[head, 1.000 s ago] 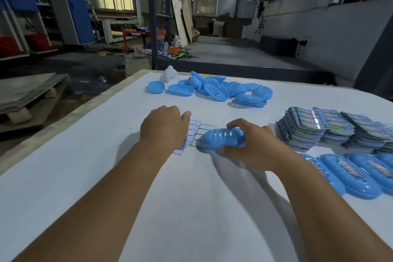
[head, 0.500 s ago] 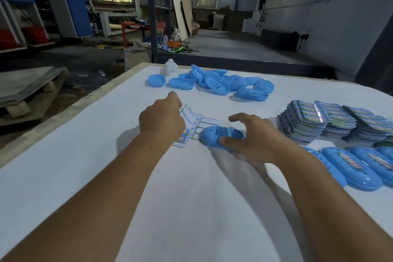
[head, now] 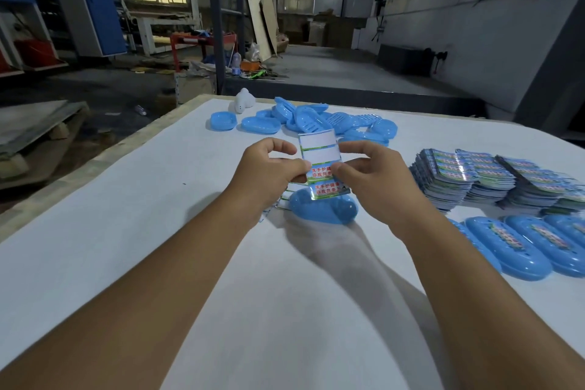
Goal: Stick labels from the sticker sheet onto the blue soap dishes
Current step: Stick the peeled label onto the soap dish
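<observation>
A sticker sheet is held upright above the table between both hands. Its top two slots are blank white, and the lower ones carry labels with red characters. My left hand pinches its left edge. My right hand pinches a label at the right edge, thumb and forefinger on it. Directly below lies a blue soap dish on the white table, dome side up, with no hand on it.
A heap of unlabelled blue dishes lies at the table's far side, beside a white object. Stacks of sticker sheets stand at the right. Labelled dishes lie in a row at the right edge.
My left hand has lifted the sticker sheet off the table. My right hand has let go of the soap dish and come up to the sheet. The dish now rests on the table.
</observation>
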A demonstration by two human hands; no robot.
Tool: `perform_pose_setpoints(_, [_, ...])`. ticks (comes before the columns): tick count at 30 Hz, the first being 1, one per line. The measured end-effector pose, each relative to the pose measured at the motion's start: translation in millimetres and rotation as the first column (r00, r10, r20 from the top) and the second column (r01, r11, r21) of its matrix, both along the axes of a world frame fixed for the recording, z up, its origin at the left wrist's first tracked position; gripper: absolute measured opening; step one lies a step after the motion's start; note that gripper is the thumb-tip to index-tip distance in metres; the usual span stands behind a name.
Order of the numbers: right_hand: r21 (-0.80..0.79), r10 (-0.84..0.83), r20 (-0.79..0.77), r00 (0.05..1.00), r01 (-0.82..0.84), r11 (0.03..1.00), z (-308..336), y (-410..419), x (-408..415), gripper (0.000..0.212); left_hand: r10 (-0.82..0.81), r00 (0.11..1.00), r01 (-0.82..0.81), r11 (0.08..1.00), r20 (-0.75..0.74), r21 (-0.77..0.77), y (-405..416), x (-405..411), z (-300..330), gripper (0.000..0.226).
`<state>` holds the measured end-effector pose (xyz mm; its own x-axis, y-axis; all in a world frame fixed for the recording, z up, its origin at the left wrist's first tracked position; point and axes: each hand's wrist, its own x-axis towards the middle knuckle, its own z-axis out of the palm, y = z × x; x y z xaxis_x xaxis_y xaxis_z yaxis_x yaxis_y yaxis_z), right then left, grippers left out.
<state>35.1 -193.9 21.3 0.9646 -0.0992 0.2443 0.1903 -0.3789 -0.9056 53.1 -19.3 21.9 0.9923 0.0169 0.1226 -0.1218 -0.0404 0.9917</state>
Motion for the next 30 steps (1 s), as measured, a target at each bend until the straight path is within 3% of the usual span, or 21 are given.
perform_pose_setpoints(7, [0.012,-0.033,0.005,0.999,0.033,0.999,1.0,-3.3,0.2,0.028,0.028,0.999,-0.030,0.990,0.016,0.140,0.3,1.3,0.6,0.024])
perform_pose_setpoints(22, [-0.017,-0.057,-0.012,0.998,0.057,0.998,-1.0,-4.7,2.6,0.032,-0.037,0.998,0.027,0.979,0.044,0.201,-0.1,-4.6,3.6,0.027])
perform_pose_setpoints(27, [-0.299,-0.191,0.122,0.974,0.219,0.929,-4.8,-4.6,1.9,0.021,-0.060,0.996,0.045,0.974,0.062,0.223,-0.7,-4.0,1.0,0.030])
perform_pose_setpoints(30, [-0.261,-0.047,0.061,0.997,0.061,0.963,-4.2,-1.6,-0.5,0.022,-0.089,0.991,0.064,0.969,0.096,0.239,-0.7,-3.3,-1.9,0.031])
